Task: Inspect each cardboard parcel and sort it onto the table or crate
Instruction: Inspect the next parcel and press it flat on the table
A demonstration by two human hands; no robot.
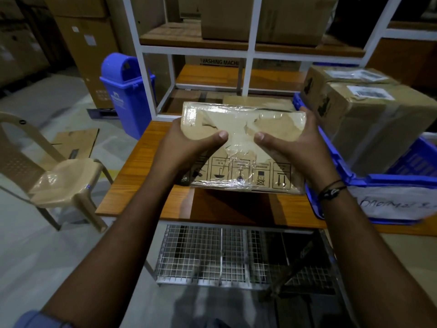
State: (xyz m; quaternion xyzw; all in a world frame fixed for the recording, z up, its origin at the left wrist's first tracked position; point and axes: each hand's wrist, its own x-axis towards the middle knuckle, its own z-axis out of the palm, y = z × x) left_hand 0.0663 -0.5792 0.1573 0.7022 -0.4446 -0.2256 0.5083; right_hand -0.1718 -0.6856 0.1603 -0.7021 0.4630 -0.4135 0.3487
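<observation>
While the left hand (189,140) and right hand (290,143) grip a wrapped parcel (243,124) over the table (132,176), two boxes (369,119) sit in the crate (402,179); sorting looks unfinished

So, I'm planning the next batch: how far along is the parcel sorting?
Done: a near parcel and a far parcel sit in the blue crate. In hand: left hand and right hand grip a taped parcel above the table, not yet placed. Left: placing it; anything further isn't visible.

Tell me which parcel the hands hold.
The flat film-wrapped parcel, gripped by left hand and right hand; the taller labelled parcels stand in the blue crate.
</observation>
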